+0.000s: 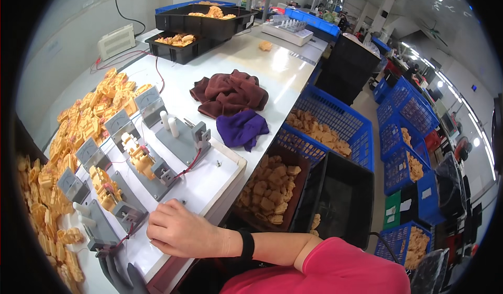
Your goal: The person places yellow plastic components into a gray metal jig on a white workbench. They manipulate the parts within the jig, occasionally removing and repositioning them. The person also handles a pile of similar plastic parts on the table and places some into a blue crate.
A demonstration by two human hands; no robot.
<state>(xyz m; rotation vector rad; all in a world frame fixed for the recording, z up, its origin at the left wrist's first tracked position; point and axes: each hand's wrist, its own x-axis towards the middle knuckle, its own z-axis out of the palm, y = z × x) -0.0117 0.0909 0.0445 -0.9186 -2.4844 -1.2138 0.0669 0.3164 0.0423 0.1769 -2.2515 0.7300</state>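
My right hand (183, 230) rests knuckles-up over the near edge of the white board (201, 181), fingers curled under; their inner side is hidden. Only some dark grey gloved fingers of my left hand (119, 277) show at the lower edge, stretched and apart, by the near end of a grey test fixture (98, 231). That fixture has white posts and no yellow part on it. Beside it, two fixtures each carry a yellow plastic part (105, 188), (140, 158). The farthest fixture (181, 139) bears only white posts. Dial meters (94, 154) stand behind the fixtures.
Heaped yellow parts (91, 113) cover the table's left side. A brown cloth (230, 92) and purple cloth (242, 129) lie beyond the fixtures. Black trays (204, 21) stand at the back. A blue crate (361, 131) and black bin (340, 194) sit right of the table.
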